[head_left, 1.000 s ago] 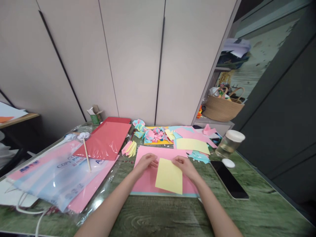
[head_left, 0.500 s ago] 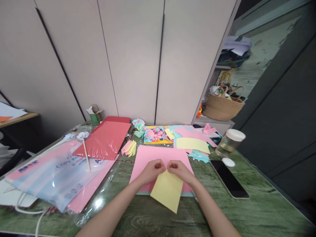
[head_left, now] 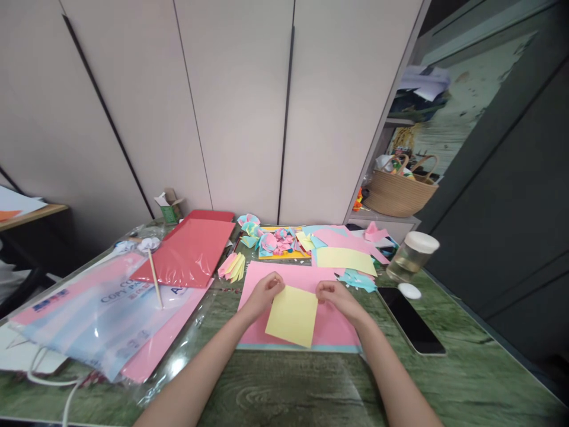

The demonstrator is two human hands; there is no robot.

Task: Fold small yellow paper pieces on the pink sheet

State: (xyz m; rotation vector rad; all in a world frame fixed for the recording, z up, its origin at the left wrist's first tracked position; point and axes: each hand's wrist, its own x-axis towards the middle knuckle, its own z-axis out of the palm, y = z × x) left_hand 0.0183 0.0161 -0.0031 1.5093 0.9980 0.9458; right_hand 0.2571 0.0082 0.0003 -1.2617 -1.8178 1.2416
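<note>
Left hand: my left hand (head_left: 265,292) pinches the upper left corner of the yellow square (head_left: 292,315), fingers curled shut on the paper so that edge stays put.
Right hand: my right hand (head_left: 334,295) grips the upper right corner the same way, thumb under and fingers folded over it.
Yellow square: it lies slightly skewed on top of the pink sheet (head_left: 299,308), in front of me, its far edge held between both hands and its near corner resting free.
Pink sheet: flat on the green table (head_left: 466,367), serving as a clean backing under the square.
Paper scraps: folded pink, blue and yellow pieces (head_left: 272,240) sit heaped at the far edge, out of my working space.
Paper pack: a wrapped pack of copy paper (head_left: 102,308) lies to my left, a wooden stick (head_left: 155,277) across it.
Phone: a dark phone (head_left: 411,320) lies to my right, beside a lidded jar (head_left: 411,255), both apart from the paper.
</note>
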